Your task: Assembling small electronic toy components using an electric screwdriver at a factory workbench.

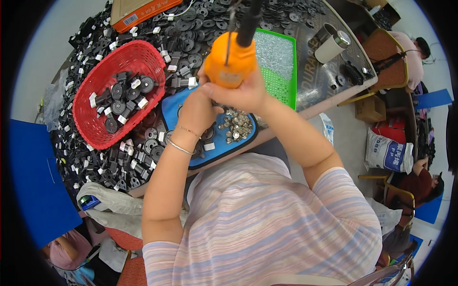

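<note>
The blue mat (pixel 224 151) is taken as the reference for all positions. It is laid at the near edge of the table (pixel 311 88), directly in front of the person.

The orange tool (pixel 231 62) is located over the far edge of the blue mat, with its black upper section pointed upward. Its lower body is gripped by the right hand (pixel 243 93), the fingers being wrapped around the housing. The left hand (pixel 196 107) is positioned over the far part of the blue mat, just beside the right hand and below the tool. Its fingers are bent inward; whether a part is gripped by them cannot be told, as the fingertips are partly hidden.

Small silver parts (pixel 238 125) are piled on the right portion of the blue mat. Black round parts (pixel 208 134) are placed on the mat beside the left wrist.

To the left of the blue mat, a red basket (pixel 85 114) is set, in which black parts with white ends (pixel 119 91) are contained. Similar parts are strewn around the basket. Beyond the mat and to its right, a green tray (pixel 294 71) is placed, partly filled with small shiny pieces (pixel 274 50). Farther beyond the mat, black discs (pixel 191 28) are heaped, and an orange box (pixel 143 16) is placed beside them.
</note>
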Action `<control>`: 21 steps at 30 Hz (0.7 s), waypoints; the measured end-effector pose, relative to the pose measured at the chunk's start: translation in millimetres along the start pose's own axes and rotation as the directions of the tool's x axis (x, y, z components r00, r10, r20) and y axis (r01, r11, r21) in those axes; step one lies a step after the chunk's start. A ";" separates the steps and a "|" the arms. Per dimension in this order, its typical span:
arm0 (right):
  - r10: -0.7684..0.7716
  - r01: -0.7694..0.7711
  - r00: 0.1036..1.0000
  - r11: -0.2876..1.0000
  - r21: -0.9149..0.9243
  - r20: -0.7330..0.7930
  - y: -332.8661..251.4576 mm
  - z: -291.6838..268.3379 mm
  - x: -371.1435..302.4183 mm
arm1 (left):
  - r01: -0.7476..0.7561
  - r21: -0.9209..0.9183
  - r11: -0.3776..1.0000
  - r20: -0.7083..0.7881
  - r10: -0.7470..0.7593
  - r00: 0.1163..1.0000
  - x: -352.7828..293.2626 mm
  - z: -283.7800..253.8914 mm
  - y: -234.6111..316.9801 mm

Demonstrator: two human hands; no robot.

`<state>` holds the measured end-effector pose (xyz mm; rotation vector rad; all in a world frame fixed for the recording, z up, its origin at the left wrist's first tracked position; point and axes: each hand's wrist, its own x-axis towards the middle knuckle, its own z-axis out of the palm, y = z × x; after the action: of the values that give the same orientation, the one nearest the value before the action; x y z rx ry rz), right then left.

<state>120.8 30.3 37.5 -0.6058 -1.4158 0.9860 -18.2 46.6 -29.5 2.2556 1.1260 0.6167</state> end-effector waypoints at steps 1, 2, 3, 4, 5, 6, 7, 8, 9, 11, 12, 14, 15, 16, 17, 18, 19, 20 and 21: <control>-0.031 0.031 0.999 1.000 -0.006 0.007 2.5 -4.8 1.9 | -0.002 0.001 1.000 -0.001 0.002 1.000 0.4 -2.2 2.3; 0.036 -0.033 0.999 0.994 0.102 -0.029 0.2 -8.9 -1.0 | 0.057 0.029 0.998 0.050 -0.058 0.997 0.3 -5.6 6.5; 0.107 -0.092 0.993 0.973 0.210 -0.058 -3.6 -12.5 -2.9 | 0.114 0.059 0.992 0.099 -0.120 0.988 0.4 -8.3 9.5; 0.054 -0.038 0.995 0.983 0.181 -0.084 1.5 -17.2 -4.5 | 0.114 0.059 0.992 0.098 -0.120 0.988 -0.7 -9.0 11.2; 0.044 -0.033 0.998 0.977 0.211 -0.049 0.7 -24.5 -9.2 | 0.111 0.054 0.992 0.080 -0.115 0.990 -1.5 -9.4 12.7; 0.032 -0.028 0.999 0.970 0.240 -0.014 -1.6 -31.3 -13.0 | 0.107 0.049 0.993 0.063 -0.110 0.992 -1.6 -9.3 13.8; -0.084 0.071 0.995 0.974 0.214 0.051 -4.0 -35.4 -8.4 | 0.106 0.049 0.993 0.063 -0.109 0.992 -1.3 -9.4 14.2; -0.085 0.072 0.995 0.974 0.213 0.052 -9.3 -37.4 -7.2 | 0.097 0.056 0.994 0.069 -0.100 0.993 -1.0 -9.9 14.0; -0.076 0.056 0.994 0.971 0.234 0.075 -17.1 -39.4 -4.8 | 0.086 0.063 0.994 0.075 -0.091 0.993 -0.5 -10.5 14.1; -0.072 0.048 0.993 0.968 0.245 0.091 -25.8 -43.2 -4.0 | 0.088 0.068 0.994 0.083 -0.094 0.992 0.4 -11.7 15.0; -0.023 0.023 1.000 0.981 0.193 -0.001 -28.3 -44.7 -5.8 | 0.098 0.074 0.992 0.089 -0.105 0.991 -0.2 -12.1 15.7; 0.007 0.003 0.989 0.998 0.067 -0.150 -29.7 -49.9 -9.8 | 0.100 0.071 0.992 0.080 -0.106 0.991 -1.9 -11.1 14.8; 0.001 0.008 0.988 0.998 0.062 -0.152 -26.4 -52.0 -13.6 | 0.110 0.067 0.992 0.073 -0.115 0.991 -2.3 -10.9 14.3; -0.006 0.012 0.978 1.000 0.025 -0.207 -23.4 -54.0 -19.6 | 0.121 0.069 0.990 0.077 -0.127 0.989 -2.4 -10.5 15.4; -0.015 0.012 0.965 1.000 -0.011 -0.261 -21.4 -55.3 -24.9 | 0.116 0.068 0.991 0.078 -0.122 0.990 -2.0 -10.4 15.9; -0.006 0.008 0.957 1.000 0.004 -0.289 -19.7 -53.9 -28.5 | 0.124 0.077 0.989 0.080 -0.130 0.988 -1.5 -10.6 15.9; -0.008 0.009 0.956 1.000 0.001 -0.292 -17.0 -53.6 -29.3 | 0.130 0.087 0.988 0.084 -0.137 0.987 -0.9 -10.4 15.9; -0.042 0.045 0.955 0.999 0.003 -0.295 -14.4 -53.1 -29.8 | 0.126 0.087 0.988 0.087 -0.134 0.987 -0.7 -10.6 16.1; -0.075 0.080 0.952 0.997 0.005 -0.298 -13.5 -53.4 -30.6 | 0.132 0.079 0.988 0.092 -0.139 0.986 -0.6 -11.0 16.6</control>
<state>179.0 8.6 27.0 -0.6515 -1.1536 0.8059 -15.6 40.6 -10.7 2.2206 1.2592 0.4128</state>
